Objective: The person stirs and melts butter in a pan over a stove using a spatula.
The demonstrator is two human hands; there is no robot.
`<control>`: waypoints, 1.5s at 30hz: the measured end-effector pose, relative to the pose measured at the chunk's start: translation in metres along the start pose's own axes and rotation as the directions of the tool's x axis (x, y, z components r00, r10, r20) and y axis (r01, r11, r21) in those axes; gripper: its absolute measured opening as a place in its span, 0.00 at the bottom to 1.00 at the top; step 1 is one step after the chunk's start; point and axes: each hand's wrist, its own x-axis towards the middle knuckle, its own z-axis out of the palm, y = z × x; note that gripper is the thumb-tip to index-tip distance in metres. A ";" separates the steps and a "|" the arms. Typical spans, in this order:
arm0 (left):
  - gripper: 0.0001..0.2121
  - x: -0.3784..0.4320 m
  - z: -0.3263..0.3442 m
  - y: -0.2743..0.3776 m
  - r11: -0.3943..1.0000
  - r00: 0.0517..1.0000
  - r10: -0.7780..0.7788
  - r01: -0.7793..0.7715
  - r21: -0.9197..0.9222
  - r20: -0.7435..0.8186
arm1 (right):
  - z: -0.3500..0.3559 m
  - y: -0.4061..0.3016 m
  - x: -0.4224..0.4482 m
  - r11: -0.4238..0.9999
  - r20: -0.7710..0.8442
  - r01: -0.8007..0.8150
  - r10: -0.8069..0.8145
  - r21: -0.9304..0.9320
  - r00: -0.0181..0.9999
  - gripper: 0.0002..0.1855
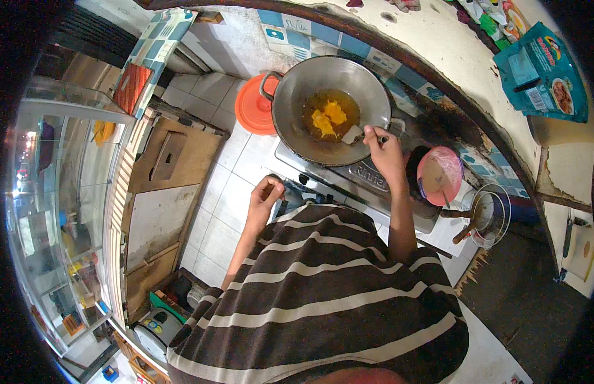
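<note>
My right hand [387,151] grips the handle of a metal spatula [353,135] over the right side of a large metal wok [292,120]. The spatula's blade dips into the brownish oil [350,101] at the wok's bottom. Beside the blade, yellow-orange pieces of frying food [334,111] sit in the oil. The wok rests on a Rinnai gas stove [369,176]. My left hand [266,194] hovers before the stove's front left corner, its fingers curled towards the thumb. Whether it holds anything small is hidden.
An orange plastic lid [251,108] lies left of the wok. Right of the stove are a pink bowl [441,173] with pale batter and a wire strainer [489,216] with wooden-handled utensils. A teal pouch [541,77] hangs at upper right. A glass display case [71,192] stands left.
</note>
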 end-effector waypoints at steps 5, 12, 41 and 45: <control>0.06 0.000 -0.001 0.002 1.000 1.000 0.020 -0.020 0.000 -0.006 | 0.007 0.008 0.006 0.994 -0.010 -0.001 0.002 0.108 1.000 0.23; 0.06 -0.002 -0.005 -0.001 1.000 1.000 0.011 -0.011 -0.002 -0.020 | 0.005 0.002 0.008 0.970 0.010 0.025 -0.029 0.244 1.000 0.22; 0.16 -0.007 -0.014 -0.011 1.000 1.000 -0.006 0.006 -0.021 -0.004 | 0.006 0.005 -0.004 0.988 -0.109 0.094 -0.108 -0.121 0.988 0.18; 0.15 -0.006 -0.017 -0.016 1.000 1.000 -0.014 0.014 0.008 0.001 | 0.008 0.011 -0.002 0.972 -0.176 0.208 -0.224 -0.106 0.958 0.20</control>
